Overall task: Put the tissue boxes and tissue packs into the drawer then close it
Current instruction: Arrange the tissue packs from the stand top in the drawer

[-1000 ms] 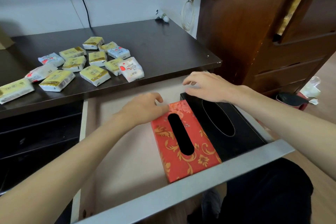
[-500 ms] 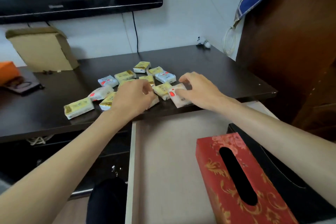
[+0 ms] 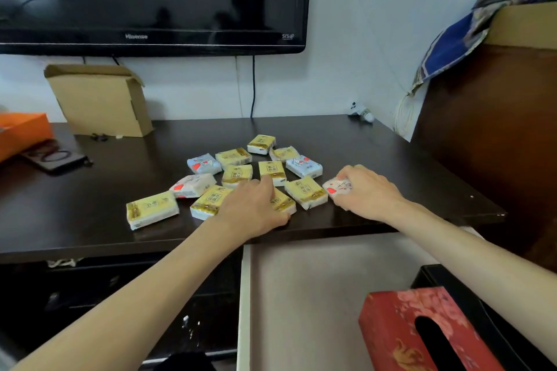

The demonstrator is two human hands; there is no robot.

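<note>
Several small tissue packs, yellow (image 3: pixel 152 209) and pale blue (image 3: pixel 303 166), lie scattered on the dark desk (image 3: pixel 376 159). My left hand (image 3: pixel 251 208) rests over a yellow pack (image 3: pixel 283 203) near the desk's front edge, fingers curled around it. My right hand (image 3: pixel 366 191) is closed on a white pack with a red mark (image 3: pixel 337 187). Below, the open drawer (image 3: pixel 316 295) holds a red patterned tissue box (image 3: pixel 416 331) and a black tissue box (image 3: pixel 482 319) side by side at its right.
A television (image 3: pixel 150 0) hangs on the wall above the desk. A cardboard box (image 3: pixel 99 99) stands at the back left, beside an orange box (image 3: pixel 21 129) and a dark phone (image 3: pixel 57 159). A brown wooden cabinet (image 3: pixel 497 129) stands on the right.
Both hands left the tissue boxes in the drawer and went up to the packs on the desk. They have now closed onto packs at the front edge.
</note>
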